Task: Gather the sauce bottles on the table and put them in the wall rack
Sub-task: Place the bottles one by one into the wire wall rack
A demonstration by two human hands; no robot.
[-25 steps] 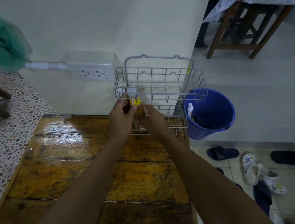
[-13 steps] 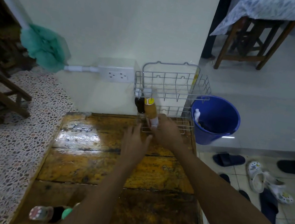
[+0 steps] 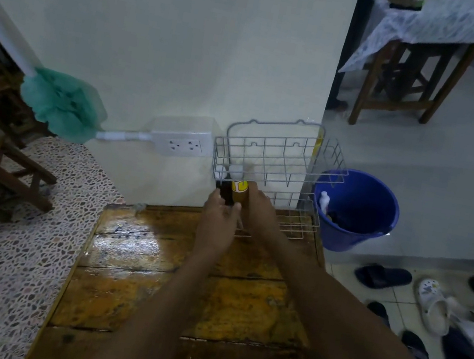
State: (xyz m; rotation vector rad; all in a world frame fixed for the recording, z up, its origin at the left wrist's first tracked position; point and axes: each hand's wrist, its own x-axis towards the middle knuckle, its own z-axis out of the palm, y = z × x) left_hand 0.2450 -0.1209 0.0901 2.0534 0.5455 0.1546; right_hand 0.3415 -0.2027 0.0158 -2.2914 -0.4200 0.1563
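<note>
Left hand's back up at the rack again

Half a second ago the left hand (image 3: 218,217) hangs low over the wooden table (image 3: 147,284); now it's up beside the right hand (image 3: 258,211), fingertips at the dark bottle (image 3: 227,192) in the wire rack (image 3: 280,161). The yellow-labelled bottle (image 3: 239,192) stands straighter than before, and the bottles at the table's near edge are out of view.
</note>
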